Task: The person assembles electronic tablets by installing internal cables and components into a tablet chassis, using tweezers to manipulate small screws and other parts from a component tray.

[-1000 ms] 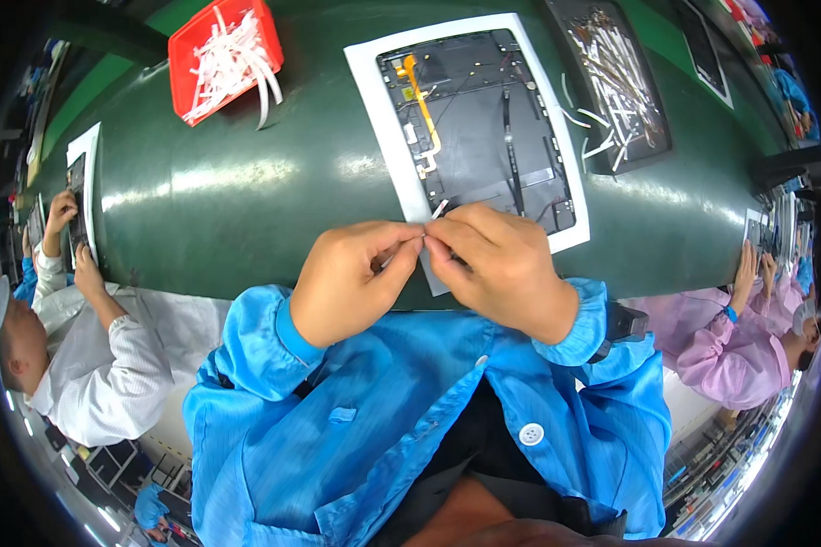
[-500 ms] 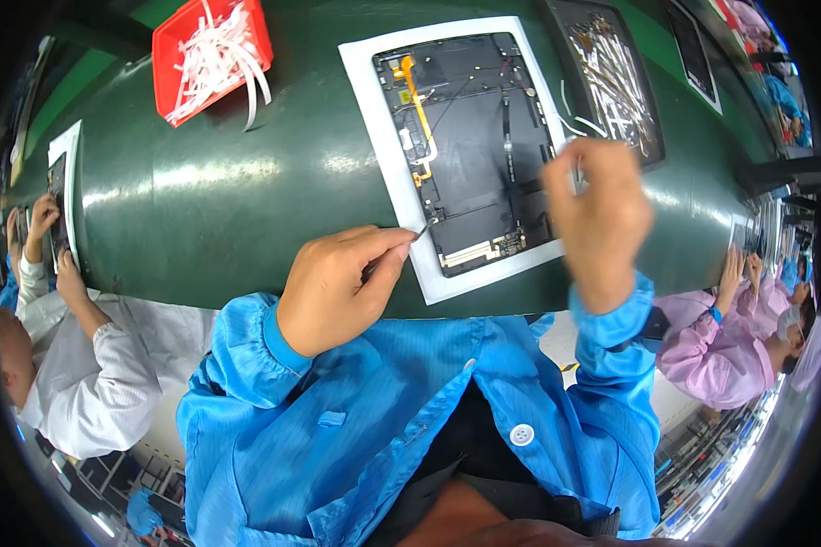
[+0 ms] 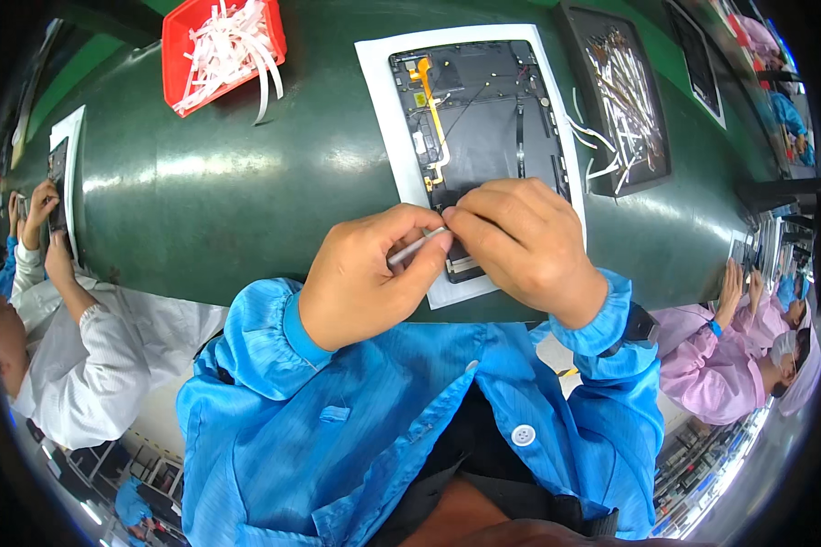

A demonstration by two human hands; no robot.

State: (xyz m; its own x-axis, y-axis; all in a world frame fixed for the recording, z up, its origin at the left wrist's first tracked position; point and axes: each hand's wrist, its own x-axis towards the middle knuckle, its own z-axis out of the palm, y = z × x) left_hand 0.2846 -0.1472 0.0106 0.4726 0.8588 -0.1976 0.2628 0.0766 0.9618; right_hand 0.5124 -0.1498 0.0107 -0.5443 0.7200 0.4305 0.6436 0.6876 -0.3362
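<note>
A tablet housing, black inside with an orange flex cable, lies on a white pad in front of me. Over its lower left corner my two hands meet. My left hand is closed in a pinch around a slim grey tool, whose kind I cannot make out. My right hand is closed too, thumb and forefinger pressed together beside the left fingertips. Whatever its fingers may hold is hidden. Both hands cover the lower part of the housing.
A red bin of white strips stands far left on the green table. Right of the pad is a black tray of thin strips, some overhanging its edge. Co-workers sit on either side, one in white, another in pink.
My right hand has come left and down from the housing's right side to meet my left hand. My left hand has shifted slightly right, and more of the slim tool shows.
</note>
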